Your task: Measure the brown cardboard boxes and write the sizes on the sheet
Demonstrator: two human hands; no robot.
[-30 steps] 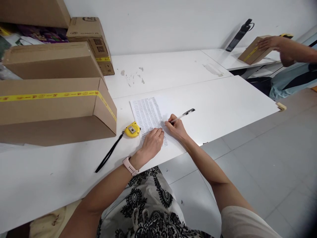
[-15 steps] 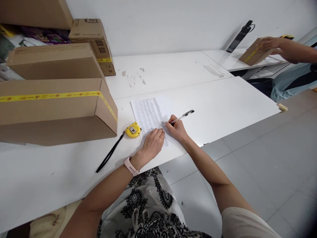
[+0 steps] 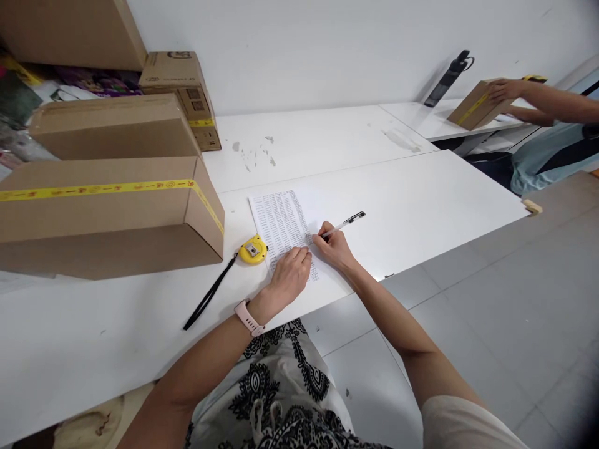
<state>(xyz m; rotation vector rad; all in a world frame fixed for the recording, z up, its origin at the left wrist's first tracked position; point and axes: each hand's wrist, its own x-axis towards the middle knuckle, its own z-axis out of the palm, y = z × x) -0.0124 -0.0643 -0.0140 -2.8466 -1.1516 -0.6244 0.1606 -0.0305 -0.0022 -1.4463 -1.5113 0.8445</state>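
A printed sheet (image 3: 281, 218) covered in small rows of text lies on the white table (image 3: 412, 206). My left hand (image 3: 290, 274) rests on the sheet's lower part, fingers curled and pressed down on the paper, a pink watch on its wrist. My right hand (image 3: 333, 248) is closed on a pen (image 3: 344, 223) whose tip touches the sheet's right edge. A yellow tape measure (image 3: 253, 249) with a black strap sits just left of the paper.
Long cardboard boxes (image 3: 107, 212) with yellow tape are stacked at the left, a smaller box (image 3: 187, 93) behind them. At the far right another person's hand (image 3: 503, 90) rests on a cardboard box (image 3: 472, 106). A black object (image 3: 447, 78) leans on the wall.
My hands stay in place on the sheet with the pen. The view has tilted slightly. The other person's arm at the far right has shifted over their box.
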